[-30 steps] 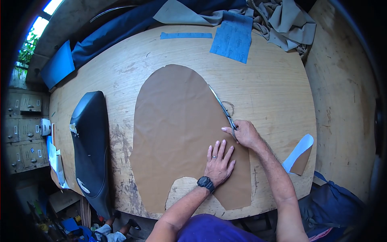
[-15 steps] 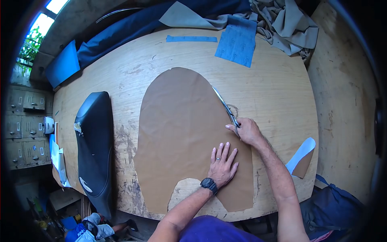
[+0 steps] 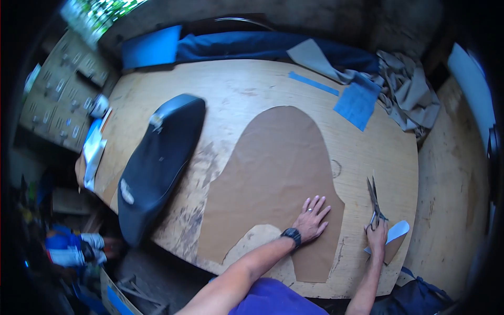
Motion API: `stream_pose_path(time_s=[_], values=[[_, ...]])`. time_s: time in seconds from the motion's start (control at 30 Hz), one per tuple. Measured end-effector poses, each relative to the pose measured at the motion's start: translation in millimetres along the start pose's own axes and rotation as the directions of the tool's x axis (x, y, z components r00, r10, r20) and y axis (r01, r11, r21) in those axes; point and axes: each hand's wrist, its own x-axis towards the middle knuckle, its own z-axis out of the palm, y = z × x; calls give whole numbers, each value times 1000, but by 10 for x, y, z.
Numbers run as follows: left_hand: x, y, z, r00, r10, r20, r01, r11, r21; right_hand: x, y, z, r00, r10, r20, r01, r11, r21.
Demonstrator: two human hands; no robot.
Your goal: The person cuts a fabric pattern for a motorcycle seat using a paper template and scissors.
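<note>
A large brown sheet [image 3: 273,163] with a rounded top and a curved notch at its near edge lies flat on the wooden table. My left hand [image 3: 311,219], with a ring and a wristwatch, rests on its lower right part, fingers spread. Off to the right, my right hand [image 3: 376,235] is closed on the handles of a pair of scissors [image 3: 374,198]. The blades point away from me and stand slightly apart, clear of the sheet. Beside that hand lie a white piece [image 3: 397,231] and a small brown piece [image 3: 392,249].
A black seat [image 3: 163,163] lies left on the table [image 3: 220,84]. Blue pieces [image 3: 358,102] and crumpled grey fabric [image 3: 407,94] are at the back right. Blue rolled fabric [image 3: 231,44] lines the far edge. Another person [image 3: 73,247] is at the lower left.
My right hand has moved the scissors from the sheet's right edge rightward and nearer me. My left hand still lies on the sheet. The camera view has turned and shifted.
</note>
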Motion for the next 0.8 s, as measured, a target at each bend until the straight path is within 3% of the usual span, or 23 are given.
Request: stream_pose_path(time_s=[0.13, 0.2, 0.3, 0.37, 0.4, 0.43, 0.47, 0.5, 0.53, 0.6, 0.67, 0.7, 0.73, 0.77, 0.8], values=[[-112, -136, 16, 998, 63, -25, -65, 991, -118, -760, 464, 195, 964, -197, -179, 213, 974, 74], [-239, -296, 16, 995, 76, -71, -91, 970, -226, -959, 184, 385, 930, -273, -245, 309, 943, 125], [-1095, -238, -599, 995, -101, -12, 88, 919, -384, -1787, -117, 426, 923, -315, -220, 348, 929, 130], [-1955, -297, -863, 984, -129, -122, 81, 937, -340, -2205, -532, 477, 908, -387, -159, 415, 884, 214], [-2472, -345, -917, 943, -124, -308, 31, 957, -288, -2386, -735, 513, 890, -444, -108, 456, 851, 260], [-3029, -319, -1076, 900, -235, -367, 123, 945, -302, -2554, -930, 557, 864, -501, -60, 494, 815, 304], [-3598, -220, -1274, 824, -431, -367, 281, 875, -395, -2638, -1123, 618, 829, -559, -14, 528, 774, 348], [-4206, -255, -1201, 691, -533, -489, 394, 844, -363, -2683, -1235, 825, 705, -708, -39, 666, 643, 379], [-4773, -80, -1331, 546, -693, -471, 584, 718, -379, -2725, -1323, 987, 557, -829, -58, 773, 491, 401], [-5895, 201, -1276, 336, -829, -448, 840, 479, -256, -3080, -1830, 896, 450, -866, 219, 628, 481, 612], [-6767, 713, -1009, 171, -846, -506, 881, 361, -306, -3137, -2015, 1134, 64, -949, 308, 750, 250, 613], [-7349, 756, -507, 76, -900, -430, 942, 205, -264, -3127, -2186, 1268, -17, -978, 206, 767, 120, 630], [-8075, 819, 100, 22, -945, -328, 999, 37, -40, -3182, -2284, 1386, -132, -981, 141, 766, -11, 643], [-7906, 1118, 99, -324, -932, -164, 946, -315, -78, -3227, -2431, 1401, -99, -971, 217, 814, 47, 580], [-7907, 1315, 205, -443, -893, -79, 895, -435, -95, -3373, -2491, 1424, -97, -943, 318, 844, 91, 528]])
